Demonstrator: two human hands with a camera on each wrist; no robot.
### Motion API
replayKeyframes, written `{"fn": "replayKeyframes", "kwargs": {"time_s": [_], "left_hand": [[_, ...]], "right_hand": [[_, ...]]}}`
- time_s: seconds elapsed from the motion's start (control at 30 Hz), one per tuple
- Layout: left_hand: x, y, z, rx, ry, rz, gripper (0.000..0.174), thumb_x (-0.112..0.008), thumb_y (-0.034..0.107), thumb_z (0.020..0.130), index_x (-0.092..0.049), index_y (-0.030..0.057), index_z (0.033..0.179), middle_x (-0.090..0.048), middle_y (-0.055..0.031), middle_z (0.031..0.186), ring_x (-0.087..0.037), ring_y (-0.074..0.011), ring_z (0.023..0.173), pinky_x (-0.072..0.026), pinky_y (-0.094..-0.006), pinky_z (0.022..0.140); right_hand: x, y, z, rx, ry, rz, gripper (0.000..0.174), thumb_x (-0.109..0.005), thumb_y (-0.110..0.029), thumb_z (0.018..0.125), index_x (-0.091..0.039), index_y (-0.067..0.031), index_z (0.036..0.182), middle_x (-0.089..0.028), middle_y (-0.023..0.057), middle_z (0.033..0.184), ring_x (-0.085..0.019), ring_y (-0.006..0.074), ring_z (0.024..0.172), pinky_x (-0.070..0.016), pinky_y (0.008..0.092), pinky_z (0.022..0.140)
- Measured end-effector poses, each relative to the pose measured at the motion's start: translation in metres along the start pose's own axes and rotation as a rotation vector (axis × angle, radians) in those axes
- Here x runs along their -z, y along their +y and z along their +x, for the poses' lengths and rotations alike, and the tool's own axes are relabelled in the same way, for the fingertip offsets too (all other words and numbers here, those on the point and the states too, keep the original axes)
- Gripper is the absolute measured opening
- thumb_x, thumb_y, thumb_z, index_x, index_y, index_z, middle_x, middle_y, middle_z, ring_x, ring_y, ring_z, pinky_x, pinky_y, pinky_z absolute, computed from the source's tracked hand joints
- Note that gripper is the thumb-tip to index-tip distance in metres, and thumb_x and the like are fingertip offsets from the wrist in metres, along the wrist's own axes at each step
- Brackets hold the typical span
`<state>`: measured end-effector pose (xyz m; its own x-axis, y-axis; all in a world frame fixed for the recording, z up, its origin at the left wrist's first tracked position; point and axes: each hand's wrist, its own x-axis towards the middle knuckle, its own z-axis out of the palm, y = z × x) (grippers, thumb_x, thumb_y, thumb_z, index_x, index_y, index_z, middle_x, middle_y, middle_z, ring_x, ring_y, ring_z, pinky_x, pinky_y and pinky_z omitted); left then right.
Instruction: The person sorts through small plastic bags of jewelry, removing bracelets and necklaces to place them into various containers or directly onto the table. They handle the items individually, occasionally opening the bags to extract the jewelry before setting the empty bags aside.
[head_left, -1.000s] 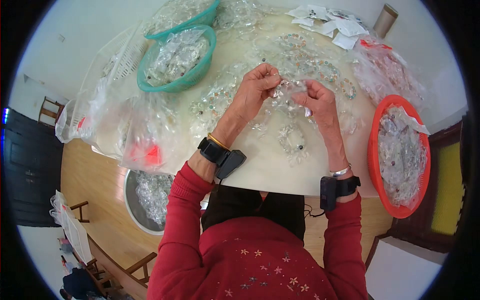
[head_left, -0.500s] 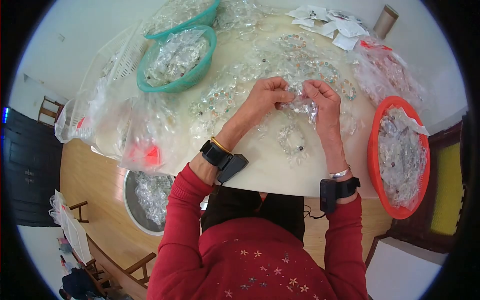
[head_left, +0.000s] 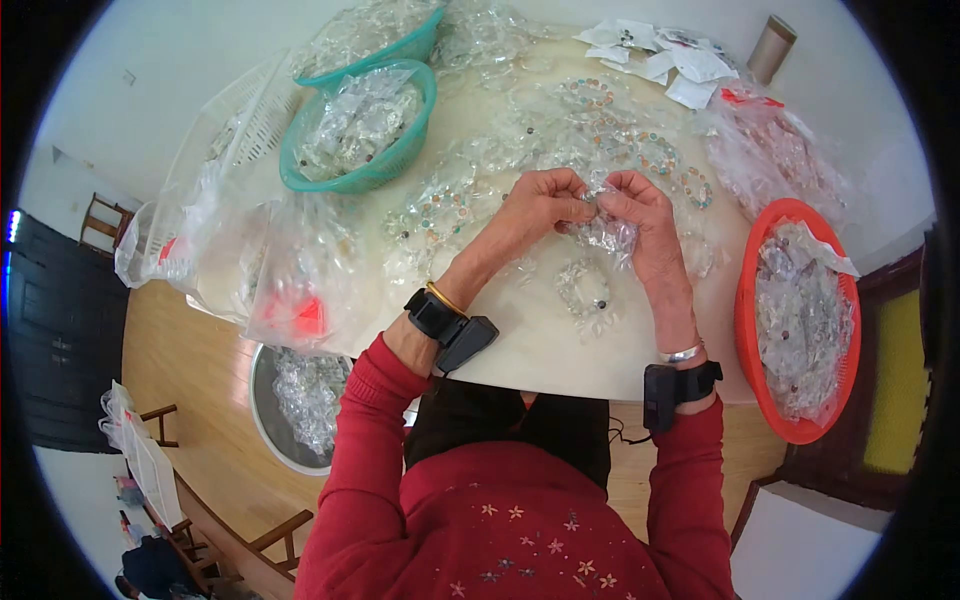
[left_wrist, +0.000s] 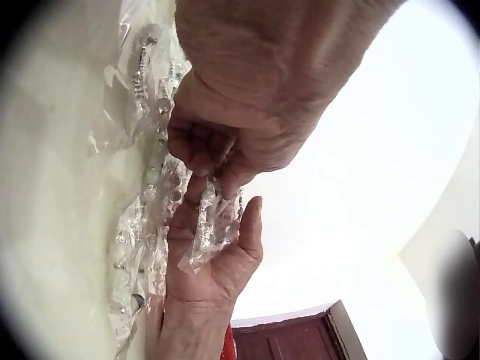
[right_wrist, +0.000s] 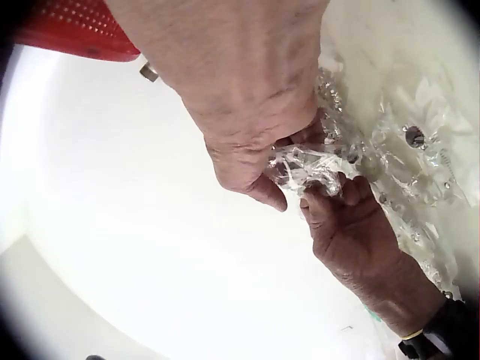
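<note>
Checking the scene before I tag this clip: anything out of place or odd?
One thing: a white flat piece sticks out over the rim of the red basket, unlike the clear packets inside. The basket also seems to overhang the table edge; its support is hidden. No clear damage.

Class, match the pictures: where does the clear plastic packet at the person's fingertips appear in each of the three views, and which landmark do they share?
Head: the clear packet is above and right of centre, against the right hand.
Left wrist: the clear packet is left of and below centre, over the right hand's palm.
Right wrist: the clear packet is right of centre, beside the left hand's fingertips.
Shared landmark: the right hand.
</note>
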<state>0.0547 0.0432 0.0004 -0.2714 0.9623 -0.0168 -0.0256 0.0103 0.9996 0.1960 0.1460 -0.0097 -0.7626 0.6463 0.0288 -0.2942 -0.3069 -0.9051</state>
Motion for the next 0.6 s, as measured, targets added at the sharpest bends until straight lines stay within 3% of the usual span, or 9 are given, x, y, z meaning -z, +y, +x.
{"fn": "replayKeyframes", "kwargs": {"time_s": [0.37, 0.6], "left_hand": [[-0.0004, -0.0008, -0.0001, -0.020, -0.005, 0.020, 0.007, -0.065, 0.009, 0.077, -0.061, 0.0049, 0.080, -0.059, 0.0019, 0.071, -0.051, -0.0065, 0.064, -0.0394, -0.0218, 0.058], [0.0006, -0.0007, 0.0006, -0.010, -0.005, 0.007, 0.008, -0.065, 0.011, 0.078, -0.061, 0.0049, 0.081, -0.058, 0.0018, 0.072, -0.051, -0.0066, 0.065, -0.0401, -0.0217, 0.059]], "right_hand": [[-0.0051, -0.0036, -0.0034, 0.001, 0.053, -0.049, 0.021, -0.068, -0.005, 0.071, -0.057, -0.0032, 0.089, -0.060, 0.0007, 0.075, -0.057, 0.0075, 0.067, -0.0450, 0.0190, 0.062], [-0.0031, -0.0005, -0.0017, 0.064, 0.117, -0.134, 0.018, -0.069, -0.004, 0.070, -0.052, -0.0097, 0.069, -0.053, -0.0049, 0.064, -0.048, 0.0028, 0.056, -0.0359, 0.0169, 0.051]]}}
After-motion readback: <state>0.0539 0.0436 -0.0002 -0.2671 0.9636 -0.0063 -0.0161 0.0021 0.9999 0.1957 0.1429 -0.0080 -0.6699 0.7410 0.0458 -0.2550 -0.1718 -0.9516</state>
